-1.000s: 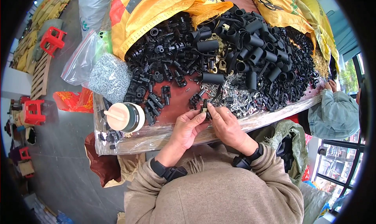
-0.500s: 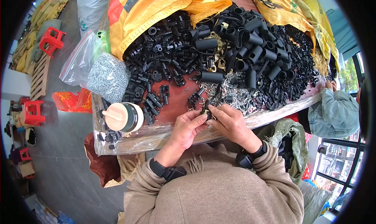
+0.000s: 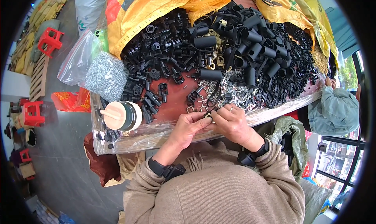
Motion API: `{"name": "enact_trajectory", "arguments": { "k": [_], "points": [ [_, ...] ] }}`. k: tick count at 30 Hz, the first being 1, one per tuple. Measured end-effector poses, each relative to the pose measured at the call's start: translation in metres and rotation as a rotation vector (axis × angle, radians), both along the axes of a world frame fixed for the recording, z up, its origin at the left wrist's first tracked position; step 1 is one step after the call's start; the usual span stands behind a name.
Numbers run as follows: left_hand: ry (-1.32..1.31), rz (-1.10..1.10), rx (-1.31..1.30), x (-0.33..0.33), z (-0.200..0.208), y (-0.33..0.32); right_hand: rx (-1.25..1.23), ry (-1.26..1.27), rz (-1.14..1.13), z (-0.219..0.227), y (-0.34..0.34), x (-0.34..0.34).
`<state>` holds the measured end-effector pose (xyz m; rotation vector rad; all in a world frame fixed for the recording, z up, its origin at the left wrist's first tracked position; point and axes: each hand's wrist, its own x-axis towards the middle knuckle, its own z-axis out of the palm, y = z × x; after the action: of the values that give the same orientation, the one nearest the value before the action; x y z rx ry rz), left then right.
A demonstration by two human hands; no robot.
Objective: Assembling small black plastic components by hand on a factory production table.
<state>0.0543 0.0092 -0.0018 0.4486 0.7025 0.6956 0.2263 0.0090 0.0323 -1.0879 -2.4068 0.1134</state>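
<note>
Both my hands meet over the front edge of the red tabletop. My left hand pinches a small black plastic part between thumb and forefinger. From the other side, my right hand closes its fingers on the same part, hiding much of it. Just beyond my fingers lie silver metal hooks, loose black fittings and a black tube. A larger heap of black tubes rises behind them.
At the left stand a lidded jar and a clear bag of small silver screws. Yellow sacks spill parts at the back. Another person's sleeve shows at the right edge. Red stools stand on the floor.
My right fingers have curled further over the black part, covering more of it. Its upper end, which stuck up between my hands before, now shows less. My left hand keeps its pinch.
</note>
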Motion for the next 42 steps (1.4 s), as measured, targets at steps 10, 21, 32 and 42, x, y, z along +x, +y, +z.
{"name": "enact_trajectory", "arguments": {
  "k": [10,21,32,42],
  "points": [
    [-0.061,0.012,-0.042,-0.003,-0.005,0.0,-0.204,0.297,-0.034,-0.009,-0.006,-0.005],
    [-0.069,-0.033,-0.001,-0.007,-0.008,0.002,-0.242,0.412,0.021,-0.017,-0.002,-0.005],
    [-0.065,0.024,0.022,-0.004,-0.001,-0.005,-0.111,0.411,-0.109,-0.002,0.017,0.006],
    [-0.028,0.164,0.088,-0.015,0.009,-0.004,-0.053,0.033,-0.218,-0.003,0.068,0.017]
  ]
}}
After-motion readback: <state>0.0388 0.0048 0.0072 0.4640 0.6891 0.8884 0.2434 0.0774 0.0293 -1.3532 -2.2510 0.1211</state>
